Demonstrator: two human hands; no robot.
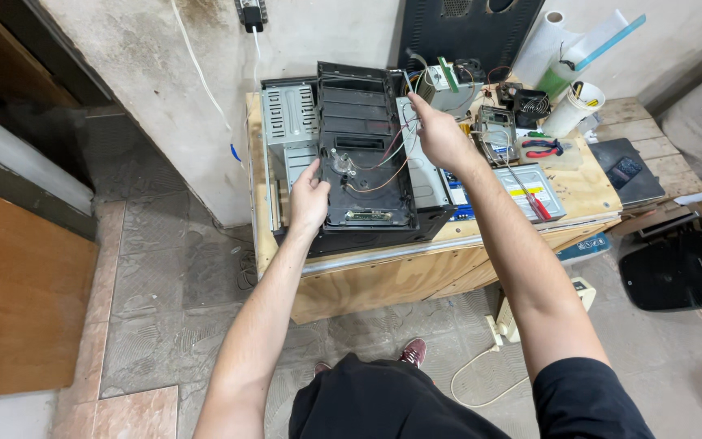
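A black plastic computer front panel [367, 154] lies inside-up on a grey metal computer case [288, 114] on a wooden workbench [587, 191]. My left hand [309, 199] grips the panel's left edge near its front corner. My right hand [439, 134] reaches over the panel's far right side, its fingers pinching thin coloured wires [400, 150] that run from the panel toward the case.
Right of the case lie a circuit board [497, 130], a small fan [530, 104], red-handled pliers [542, 148], a grey drive [534, 189] with a red screwdriver on it and white rolls [570, 106]. A black speaker [684, 268] and a power strip [501, 321] sit on the floor.
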